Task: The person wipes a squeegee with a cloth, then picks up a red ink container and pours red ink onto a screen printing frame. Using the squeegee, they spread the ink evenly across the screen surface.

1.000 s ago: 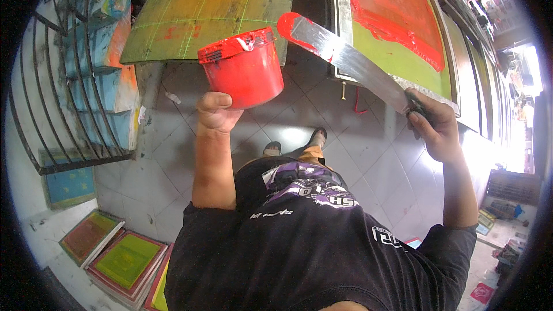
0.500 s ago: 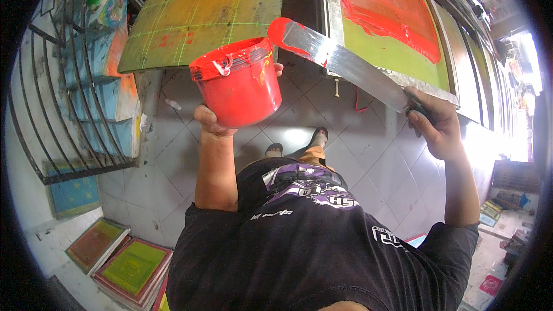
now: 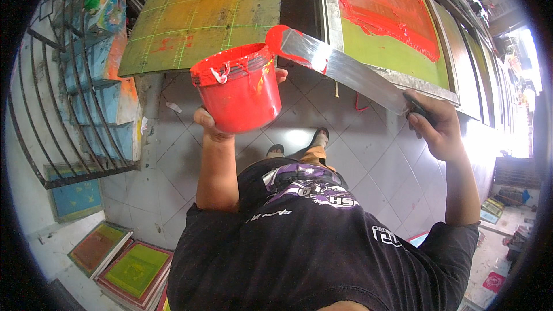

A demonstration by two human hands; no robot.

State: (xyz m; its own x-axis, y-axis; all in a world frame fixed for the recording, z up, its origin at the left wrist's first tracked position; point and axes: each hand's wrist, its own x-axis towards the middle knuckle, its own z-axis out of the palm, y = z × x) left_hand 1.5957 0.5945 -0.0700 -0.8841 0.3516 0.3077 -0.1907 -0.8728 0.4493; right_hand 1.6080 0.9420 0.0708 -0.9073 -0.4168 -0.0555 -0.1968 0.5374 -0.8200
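My left hand grips a red bucket from below and behind, thumb at its near left side and fingertips showing past its right side. Red ink coats the bucket's rim, and its inside shows only in part. In my right hand is the dark handle of a long, wide metal spatula. Its blade reaches left, and the rounded tip, smeared with red ink, is at the bucket's right rim. Beyond the blade lies a framed printing screen, with red ink spread over its far part and yellow-green mesh nearer me.
A green-yellow board with grid lines stands beyond the bucket. On the left are a black metal railing and blue steps. Several framed screens are stacked at lower left. Grey tiles cover the floor.
The bucket has dropped slightly in view. The spatula's inked tip has also come down a little, staying by the bucket's right rim; both hands keep their hold.
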